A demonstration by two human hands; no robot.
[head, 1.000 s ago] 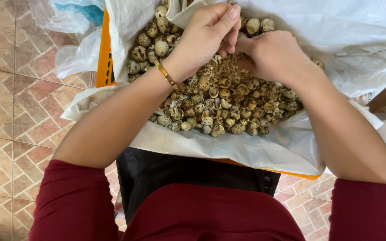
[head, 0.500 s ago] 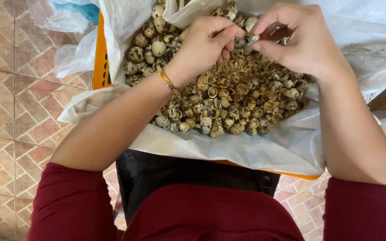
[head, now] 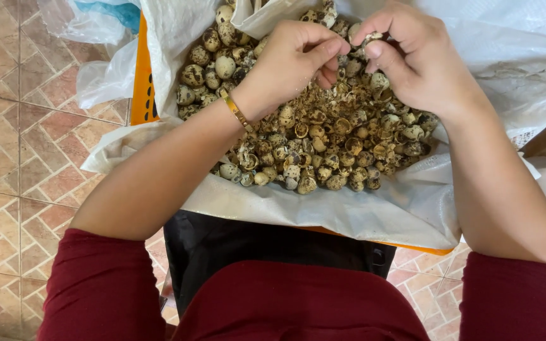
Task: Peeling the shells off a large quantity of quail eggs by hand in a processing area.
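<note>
While both hands pinch one small speckled egg (head: 363,43) above the heap, I see peeling underway.

Compared with a second ago, my right hand (head: 419,63) has swung inward to meet my left hand (head: 289,63); fingertips of both now close on the egg, so shell removal looks begun. Its shell is pale with dark blotches. Below lies a pile of broken shells (head: 323,136) and whole eggs (head: 213,60), on a white sack (head: 349,211) lining an orange crate (head: 140,82), over a tiled floor (head: 26,158).
</note>
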